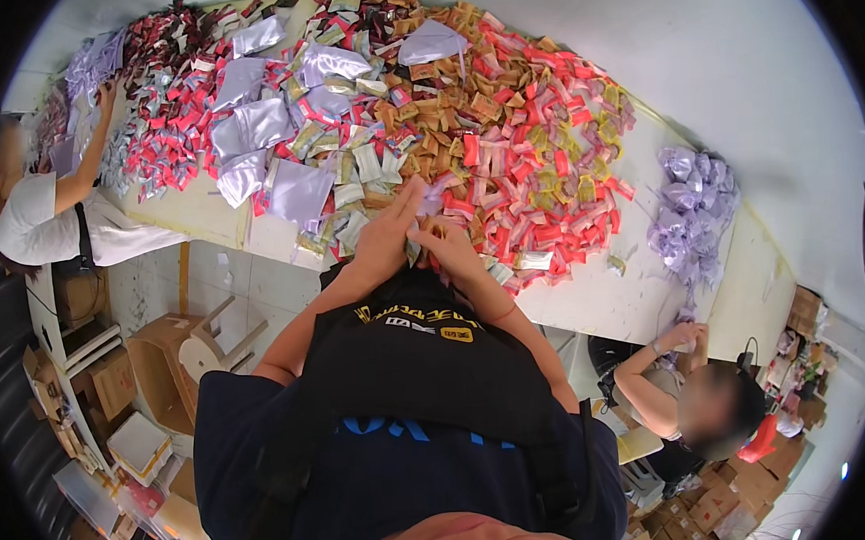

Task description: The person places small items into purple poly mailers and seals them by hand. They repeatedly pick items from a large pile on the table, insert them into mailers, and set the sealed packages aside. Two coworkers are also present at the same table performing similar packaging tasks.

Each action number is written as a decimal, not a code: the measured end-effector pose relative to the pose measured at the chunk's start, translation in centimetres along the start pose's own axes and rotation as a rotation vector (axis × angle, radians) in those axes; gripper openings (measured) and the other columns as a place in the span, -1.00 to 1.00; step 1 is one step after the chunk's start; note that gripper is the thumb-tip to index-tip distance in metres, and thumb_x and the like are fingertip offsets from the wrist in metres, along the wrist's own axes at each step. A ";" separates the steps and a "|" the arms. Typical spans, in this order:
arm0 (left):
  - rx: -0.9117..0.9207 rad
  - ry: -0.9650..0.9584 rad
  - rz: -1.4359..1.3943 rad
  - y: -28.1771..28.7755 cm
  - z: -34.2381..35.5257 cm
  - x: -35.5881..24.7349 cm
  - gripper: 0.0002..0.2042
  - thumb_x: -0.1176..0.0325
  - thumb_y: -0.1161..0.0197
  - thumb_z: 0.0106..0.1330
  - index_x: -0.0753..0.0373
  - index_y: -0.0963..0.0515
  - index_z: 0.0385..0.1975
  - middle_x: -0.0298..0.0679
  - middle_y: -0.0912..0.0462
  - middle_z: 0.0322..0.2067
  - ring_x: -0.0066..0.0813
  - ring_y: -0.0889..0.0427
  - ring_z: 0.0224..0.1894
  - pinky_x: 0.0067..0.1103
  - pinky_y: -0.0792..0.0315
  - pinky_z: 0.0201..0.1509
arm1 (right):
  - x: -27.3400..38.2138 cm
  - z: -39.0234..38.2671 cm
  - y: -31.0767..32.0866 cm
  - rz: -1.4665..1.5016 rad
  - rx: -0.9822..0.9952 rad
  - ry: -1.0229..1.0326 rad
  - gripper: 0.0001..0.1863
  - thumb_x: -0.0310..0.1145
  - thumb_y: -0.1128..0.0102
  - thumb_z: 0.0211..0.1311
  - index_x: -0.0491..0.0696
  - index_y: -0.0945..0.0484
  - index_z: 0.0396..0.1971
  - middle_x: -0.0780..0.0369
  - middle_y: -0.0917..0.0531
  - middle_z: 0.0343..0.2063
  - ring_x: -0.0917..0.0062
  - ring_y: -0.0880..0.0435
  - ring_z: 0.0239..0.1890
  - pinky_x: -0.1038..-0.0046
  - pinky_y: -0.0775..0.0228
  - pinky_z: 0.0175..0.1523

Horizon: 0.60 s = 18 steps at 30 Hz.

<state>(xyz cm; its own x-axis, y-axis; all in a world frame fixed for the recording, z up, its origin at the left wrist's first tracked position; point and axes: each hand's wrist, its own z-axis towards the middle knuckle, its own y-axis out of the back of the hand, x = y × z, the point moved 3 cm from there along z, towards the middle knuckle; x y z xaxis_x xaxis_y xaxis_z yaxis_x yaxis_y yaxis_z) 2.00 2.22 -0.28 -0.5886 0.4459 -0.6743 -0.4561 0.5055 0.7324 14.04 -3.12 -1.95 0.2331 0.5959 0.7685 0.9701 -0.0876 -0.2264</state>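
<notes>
My left hand [387, 231] and my right hand [443, 242] meet at the table's near edge, fingers closed around a small silvery-gold packet [414, 250], partly hidden by them. Just beyond my fingertips is a lilac pouch [431, 199]; whether I touch it I cannot tell. Loose orange-brown packets [439, 108], pink-red packets [572, 222] and pale silvery packets [368, 162] are heaped around my hands. Flat lilac satin pouches [296, 193] lie among the heap to the left.
A co-worker [43, 217] reaches into the pile at left; another [674, 404] handles lilac material at lower right. Filled lilac pouches [693, 203] are clustered on the table [650, 307] at right. A cardboard box [159, 367] and a wooden stool [216, 345] stand below, left.
</notes>
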 end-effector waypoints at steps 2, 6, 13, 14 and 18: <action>-0.044 -0.082 -0.001 0.1 -0.2 -0.2 -0.22 0.63 -0.11 -0.05 0.18 -0.06 0.30 -0.12 -0.16 0.27 -0.10 -0.37 0.13 -0.43 -0.41 0.02 | -0.7 0.0 -0.1 0.078 0.054 -0.003 -0.86 -0.43 -0.19 -0.01 -0.11 -0.43 -0.45 0.30 -0.45 -0.67 0.63 -0.43 -0.72 0.63 -0.31 -0.61; -0.270 -0.180 -0.066 0.3 0.6 -1.1 -0.34 0.63 -0.07 -0.02 0.21 -0.20 0.21 -0.10 -0.34 0.12 -0.06 -0.42 0.05 -0.40 -0.42 -0.03 | -3.8 1.6 2.0 0.113 -0.073 -0.147 -0.75 -0.47 -0.18 -0.03 -0.12 -0.40 -0.29 0.29 -0.51 -0.58 0.62 -0.53 -0.58 0.62 -0.32 -0.60; -0.354 -0.127 -0.212 -0.9 0.8 -1.3 -0.78 0.61 -0.11 0.02 0.25 -0.44 -0.30 -0.13 -0.46 -0.39 -0.08 -0.49 -0.32 -0.35 -0.39 -0.32 | -5.6 5.0 2.2 0.858 -0.154 0.004 -0.79 -0.59 0.05 0.10 -0.15 -0.43 -0.23 0.20 -0.57 -0.33 0.46 -0.60 -0.33 0.48 -0.49 -0.21; -0.364 -0.138 -0.231 -1.1 0.7 -1.3 -0.82 0.60 -0.12 0.03 0.26 -0.44 -0.34 -0.14 -0.46 -0.42 -0.11 -0.49 -0.35 -0.37 -0.38 -0.34 | -5.3 5.3 2.5 0.921 -0.174 0.010 -0.79 -0.57 0.07 0.13 -0.16 -0.43 -0.22 0.18 -0.57 -0.30 0.43 -0.60 -0.29 0.43 -0.49 -0.16; -0.353 -0.074 -0.378 -1.4 0.2 -1.7 -0.90 0.61 -0.13 0.04 0.27 -0.43 -0.47 -0.18 -0.44 -0.50 -0.19 -0.49 -0.45 -0.44 -0.36 -0.42 | -2.8 6.3 3.0 1.069 -0.219 0.070 -0.75 -0.46 0.16 0.25 -0.18 -0.43 -0.14 0.15 -0.58 -0.19 0.32 -0.59 -0.15 0.30 -0.48 -0.05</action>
<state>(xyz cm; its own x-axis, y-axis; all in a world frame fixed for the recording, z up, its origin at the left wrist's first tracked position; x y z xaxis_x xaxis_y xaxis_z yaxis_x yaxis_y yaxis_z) 3.80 0.89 -0.21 -0.2959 0.3379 -0.8935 -0.8327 0.3671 0.4146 15.82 -0.03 -8.59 0.9587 0.0815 0.2725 0.2540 -0.6765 -0.6912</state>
